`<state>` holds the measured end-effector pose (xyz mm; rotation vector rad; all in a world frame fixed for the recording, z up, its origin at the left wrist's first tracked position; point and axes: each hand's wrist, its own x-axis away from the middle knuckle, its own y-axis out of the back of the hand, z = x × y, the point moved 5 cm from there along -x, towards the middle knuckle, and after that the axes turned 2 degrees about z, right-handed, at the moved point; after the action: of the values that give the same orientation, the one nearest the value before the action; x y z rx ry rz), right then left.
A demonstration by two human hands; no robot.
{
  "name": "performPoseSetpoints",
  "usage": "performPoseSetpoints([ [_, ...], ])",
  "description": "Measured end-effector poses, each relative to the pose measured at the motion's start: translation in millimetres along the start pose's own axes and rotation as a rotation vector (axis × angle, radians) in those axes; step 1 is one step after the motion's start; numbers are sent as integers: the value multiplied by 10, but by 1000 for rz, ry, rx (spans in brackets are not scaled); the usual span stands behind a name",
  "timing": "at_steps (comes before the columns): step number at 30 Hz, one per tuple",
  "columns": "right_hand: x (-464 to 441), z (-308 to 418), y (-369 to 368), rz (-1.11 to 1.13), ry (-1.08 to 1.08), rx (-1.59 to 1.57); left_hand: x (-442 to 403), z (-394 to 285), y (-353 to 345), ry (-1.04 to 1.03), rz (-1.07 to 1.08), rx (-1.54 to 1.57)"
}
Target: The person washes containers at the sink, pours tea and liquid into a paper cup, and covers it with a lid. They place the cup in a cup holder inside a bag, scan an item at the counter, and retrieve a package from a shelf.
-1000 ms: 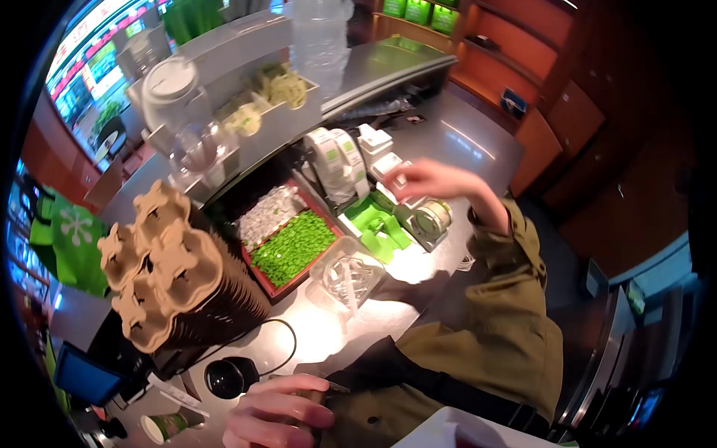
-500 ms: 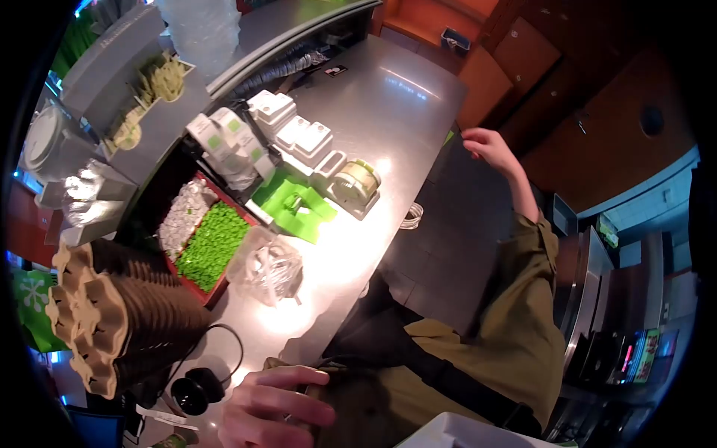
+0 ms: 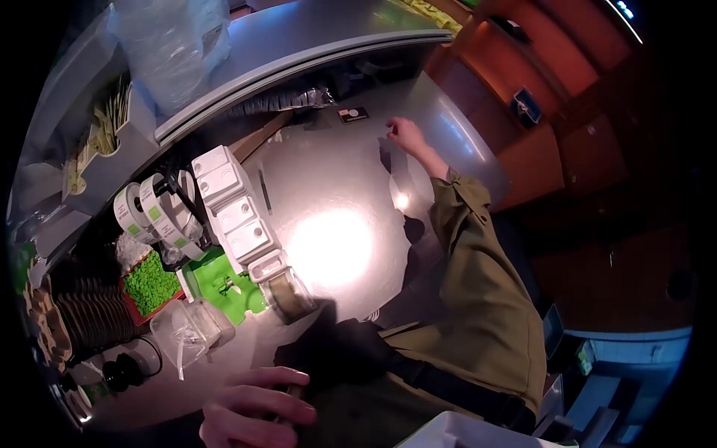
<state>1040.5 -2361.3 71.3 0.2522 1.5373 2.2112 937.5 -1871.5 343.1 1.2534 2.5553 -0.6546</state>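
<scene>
My left hand [image 3: 258, 409] is at the bottom edge, its fingers curled around a small brownish thing I cannot make out, close to my olive coat. My right hand [image 3: 407, 137] hovers over the far part of the metal counter [image 3: 321, 160], fingers loosely bent and apart, holding nothing visible. To its left, near the counter's back edge, lies a small dark card [image 3: 353, 114]. White lidded boxes [image 3: 235, 209] stand in a row at the middle left, beside white label rolls [image 3: 160, 213]. A round tape-like roll [image 3: 290, 295] sits at the near end of that row.
Green sheets [image 3: 224, 284], a clear plastic container [image 3: 183, 328], a red-edged tray of green pieces [image 3: 151, 284] and stacked brown cup carriers [image 3: 86, 317] occupy the left. A raised metal ledge [image 3: 299, 56] runs along the back. Orange shelves [image 3: 515, 67] stand at the upper right.
My right hand has moved from the boxes out past the counter's right edge, then back over its far part. The view has shifted along the counter. My left hand stays low, still curled.
</scene>
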Motion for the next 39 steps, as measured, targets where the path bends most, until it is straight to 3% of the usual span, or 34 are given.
performPoseSetpoints([
  [3, -462, -90, -209, 81, 31, 95, -351, 143, -172, -86, -45, -171],
  [6, -885, -126, -325, 169, 94, 109, -691, 398, -115, -459, 102, -112],
  [13, -1311, -230, -719, 397, 218, 103, -1078, 688, -120, -189, -217, -250],
  [18, -1222, -217, -624, 343, 171, -26, -1121, 709, -171, -95, -261, -220],
  [21, -1066, -247, -572, 256, 102, -193, -1015, 619, -227, -220, -197, -161],
  [24, -862, -342, -488, 131, 51, -438, -835, 500, -301, -478, -63, -93],
  [26, -672, -283, -305, 68, 43, -561, -604, 283, -407, -183, -187, -84],
  [27, -570, -210, -176, 42, 48, -593, -478, 213, -442, -36, -251, -79],
  [30, -221, 111, 171, -43, 92, -687, -117, -15, -441, -5, -107, -201],
  [34, 339, 691, 637, -155, 155, -764, 375, -251, -508, -138, -233, -229],
  [39, 1179, 1870, 980, -111, 345, -912, 1263, -641, -302, -285, -363, -224],
])
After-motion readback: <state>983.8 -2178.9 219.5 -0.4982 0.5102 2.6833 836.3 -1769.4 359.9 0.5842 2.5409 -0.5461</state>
